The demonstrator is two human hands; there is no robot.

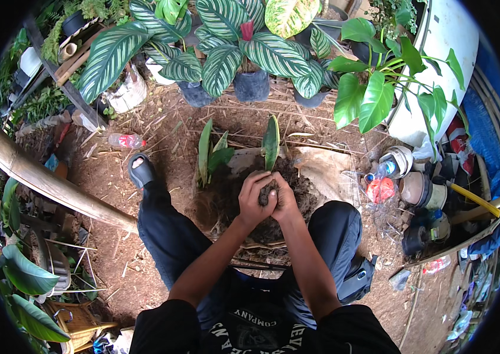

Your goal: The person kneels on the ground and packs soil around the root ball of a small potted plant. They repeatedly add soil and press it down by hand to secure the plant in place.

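My left hand (251,198) and my right hand (286,198) are cupped together around a clump of dark soil (267,194). A variegated snake plant leaf (271,142) rises just beyond my fingers; its base is hidden, so whether it is rooted in the clump cannot be told. Beneath both hands lies a heap of dark soil (228,197), spread over a pale, dirty sack (326,173). To the left of the heap, more snake plant leaves (205,150) stand upright.
Potted calathea plants (252,86) line the far side. A plastic bottle (127,140) lies left, near a bamboo pole (55,181). Stacked pots (416,188), a red-and-clear plastic bag (380,190) and a white curved panel (444,57) are on the right.
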